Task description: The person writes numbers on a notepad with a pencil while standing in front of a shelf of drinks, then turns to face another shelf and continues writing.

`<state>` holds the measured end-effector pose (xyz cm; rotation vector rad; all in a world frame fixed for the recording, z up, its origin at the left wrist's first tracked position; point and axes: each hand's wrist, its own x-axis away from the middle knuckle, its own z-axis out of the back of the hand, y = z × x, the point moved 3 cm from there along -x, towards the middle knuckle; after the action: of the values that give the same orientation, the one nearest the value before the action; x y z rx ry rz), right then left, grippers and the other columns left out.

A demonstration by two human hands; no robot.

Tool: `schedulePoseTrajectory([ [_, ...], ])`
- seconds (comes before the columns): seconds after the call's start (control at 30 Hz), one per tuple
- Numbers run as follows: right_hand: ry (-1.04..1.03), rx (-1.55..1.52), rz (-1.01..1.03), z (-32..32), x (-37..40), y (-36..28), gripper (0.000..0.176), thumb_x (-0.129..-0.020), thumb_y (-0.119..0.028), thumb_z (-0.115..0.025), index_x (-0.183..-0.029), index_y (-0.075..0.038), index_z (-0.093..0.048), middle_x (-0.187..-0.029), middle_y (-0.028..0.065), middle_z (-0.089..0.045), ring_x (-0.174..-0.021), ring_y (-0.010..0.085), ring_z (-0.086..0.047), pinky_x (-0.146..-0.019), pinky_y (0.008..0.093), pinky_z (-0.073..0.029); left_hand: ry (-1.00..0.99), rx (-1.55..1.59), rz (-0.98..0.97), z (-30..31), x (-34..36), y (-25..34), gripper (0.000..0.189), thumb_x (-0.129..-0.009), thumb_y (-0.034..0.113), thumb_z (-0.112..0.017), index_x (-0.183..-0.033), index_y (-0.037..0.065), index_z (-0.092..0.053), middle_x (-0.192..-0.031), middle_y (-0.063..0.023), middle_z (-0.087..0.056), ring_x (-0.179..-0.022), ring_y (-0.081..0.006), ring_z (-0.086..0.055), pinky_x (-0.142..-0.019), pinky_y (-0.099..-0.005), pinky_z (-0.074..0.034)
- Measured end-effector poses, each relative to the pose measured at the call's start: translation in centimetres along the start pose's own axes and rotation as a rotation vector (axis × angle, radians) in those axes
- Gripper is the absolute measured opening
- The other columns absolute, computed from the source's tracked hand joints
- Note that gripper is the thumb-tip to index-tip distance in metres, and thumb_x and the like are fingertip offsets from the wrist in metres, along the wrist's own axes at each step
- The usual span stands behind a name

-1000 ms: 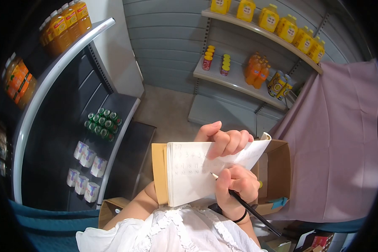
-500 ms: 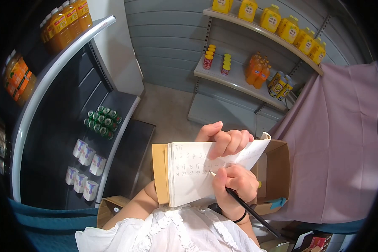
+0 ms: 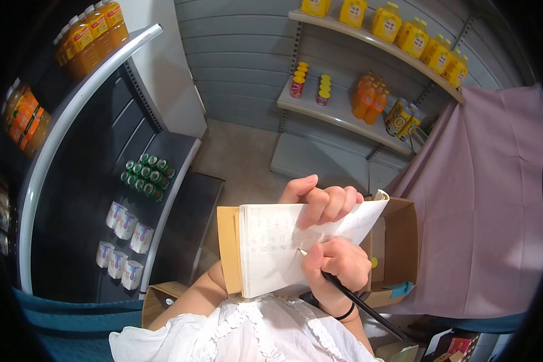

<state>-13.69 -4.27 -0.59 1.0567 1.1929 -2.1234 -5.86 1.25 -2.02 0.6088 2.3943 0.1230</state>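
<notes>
Pinched between the thumb and fingers of the right hand (image 3: 338, 265), a black pen (image 3: 359, 301) points its pale tip at the end of the lowest visible row of handwritten numbers. That page belongs to an open notebook (image 3: 271, 271), tilted in front of the white top (image 3: 241, 338). Behind it passes the left forearm (image 3: 193, 295); the left hand (image 3: 329, 202) is clamped on the notebook, its fingers curled over the upper edge onto the paper, just above the right hand. Around the right wrist is a black band (image 3: 346, 312).

Just beyond the notebook's right side is an open carton (image 3: 398, 235) with blue tape (image 3: 402, 290) on its rim; beside it hangs a mauve curtain (image 3: 476, 199). To the left, green cans (image 3: 145, 172) stand in rows on a dark shelf (image 3: 178, 148), near white packs (image 3: 125, 224), with juice bottles (image 3: 96, 30) higher up. Across the floor (image 3: 235, 151), one rack shelf (image 3: 338, 118) bears yellow-lidded containers (image 3: 297, 84), orange bottles (image 3: 368, 99) and tall cans (image 3: 399, 117), below yellow jugs (image 3: 386, 23).
</notes>
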Motion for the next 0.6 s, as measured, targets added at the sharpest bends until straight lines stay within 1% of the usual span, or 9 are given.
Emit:
schedulePoseTrajectory([
  [0.1,0.032,-0.057,-0.017,0.06,0.11,0.14,0.028,-0.078,0.006,-0.061,-0.07,-0.006,-0.038,-0.057,0.0072,-0.056,-0.045,0.0208,-0.053,-0.046,0.0292,-0.043,-0.009,-0.031,0.014,0.02,-0.07,0.14,0.043,-0.094,0.025,-0.021,-0.052,0.016,-0.016,-0.056,0.0042,-0.023,-0.07,-0.0115,-0.028,-0.099,-0.0301,-0.025],
  [0.17,0.056,-0.068,-0.089,0.17,0.31,0.19,0.028,-0.079,0.006,-0.062,-0.07,-0.006,-0.038,-0.057,0.0075,-0.056,-0.045,0.0198,-0.053,-0.046,0.0287,-0.043,-0.006,-0.025,0.016,-0.02,-0.06,0.07,0.043,-0.094,0.025,-0.021,-0.053,0.016,-0.016,-0.056,0.0042,-0.023,-0.07,-0.0117,-0.028,-0.099,-0.0301,-0.025],
  [0.3,0.041,-0.015,-0.097,0.21,0.18,0.13,0.029,-0.08,0.006,-0.062,-0.07,-0.006,-0.038,-0.057,0.0079,-0.057,-0.045,0.0196,-0.053,-0.046,0.0283,-0.043,0.015,-0.006,0.016,0.02,-0.05,-0.07,0.042,-0.094,0.025,-0.021,-0.053,0.016,-0.016,-0.056,0.0041,-0.023,-0.07,-0.0122,-0.028,-0.099,-0.0302,-0.025],
  [0.47,0.028,0.006,-0.03,0.19,0.31,0.5,0.028,-0.078,0.008,-0.061,-0.07,-0.006,-0.037,-0.057,0.0077,-0.056,-0.044,0.0203,-0.052,-0.044,0.029,-0.042,-0.02,-0.032,0.013,0.21,-0.23,0.0,0.043,-0.094,0.025,-0.02,-0.053,0.016,-0.017,-0.057,0.004,-0.023,-0.07,-0.0122,-0.028,-0.1,-0.0305,-0.025],
  [0.53,0.026,0.003,-0.047,0.28,0.17,0.4,0.028,-0.077,0.009,-0.06,-0.07,-0.006,-0.037,-0.057,0.0076,-0.056,-0.044,0.0205,-0.052,-0.044,0.0292,-0.042,-0.015,-0.022,0.011,0.25,-0.27,-0.13,0.043,-0.095,0.025,-0.02,-0.053,0.016,-0.017,-0.057,0.004,-0.024,-0.07,-0.0122,-0.028,-0.1,-0.0306,-0.025],
  [0.6,0.025,-0.001,-0.064,0.28,0.17,0.41,0.028,-0.076,0.009,-0.06,-0.07,-0.006,-0.037,-0.057,0.0076,-0.055,-0.044,0.0208,-0.052,-0.044,0.0293,-0.043,0.036,0.025,-0.014,0.55,-0.31,-0.31,0.05,-0.094,0.027,-0.019,-0.045,0.019,-0.027,-0.054,0.0054,-0.031,-0.068,-0.0121,-0.031,-0.092,-0.0295,-0.029],
])
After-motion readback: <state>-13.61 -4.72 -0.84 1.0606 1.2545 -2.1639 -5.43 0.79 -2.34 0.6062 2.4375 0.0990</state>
